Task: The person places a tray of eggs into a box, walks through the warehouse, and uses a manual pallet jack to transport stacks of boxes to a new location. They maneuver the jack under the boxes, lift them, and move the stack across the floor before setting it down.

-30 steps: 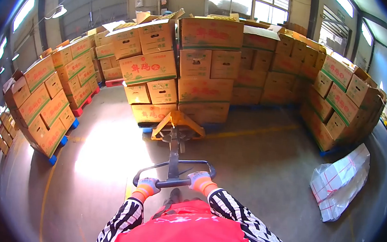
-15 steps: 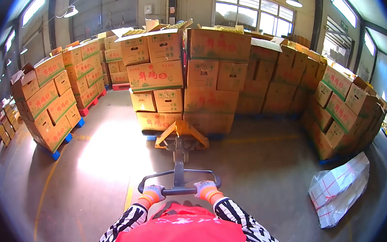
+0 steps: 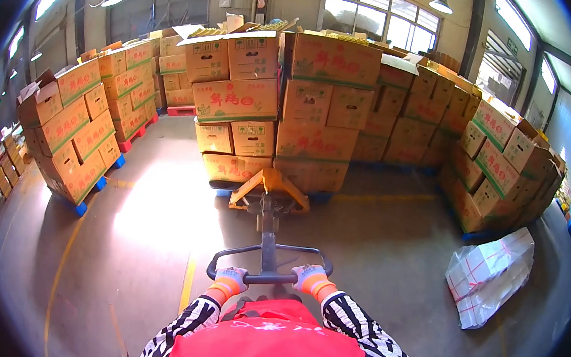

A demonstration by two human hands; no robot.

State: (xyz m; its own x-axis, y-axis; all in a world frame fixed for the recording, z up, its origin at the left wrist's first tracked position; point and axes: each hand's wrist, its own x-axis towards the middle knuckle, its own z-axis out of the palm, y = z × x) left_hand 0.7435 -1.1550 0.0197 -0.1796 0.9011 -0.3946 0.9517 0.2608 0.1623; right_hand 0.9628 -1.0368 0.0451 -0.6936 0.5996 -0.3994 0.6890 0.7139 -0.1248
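Fingers (image 3: 240,274) wrapped round the pallet-jack handle (image 3: 269,279), my left hand (image 3: 229,276) and right hand (image 3: 309,276) sit apart, likely for balanced leverage.

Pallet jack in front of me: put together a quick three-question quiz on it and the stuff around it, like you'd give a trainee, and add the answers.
1. Multiple choice: which part of the pallet jack do the left hand and right hand grip?
A) a wheel
B) the loop handle
C) a fork

2. True or false: the plastic-wrapped bundle lies on the floor to the right of the pallet jack.

3. Fill in the missing word: the nearest carton stack on the left stands on a ____ pallet.

Key: 1. B; 2. True; 3. blue
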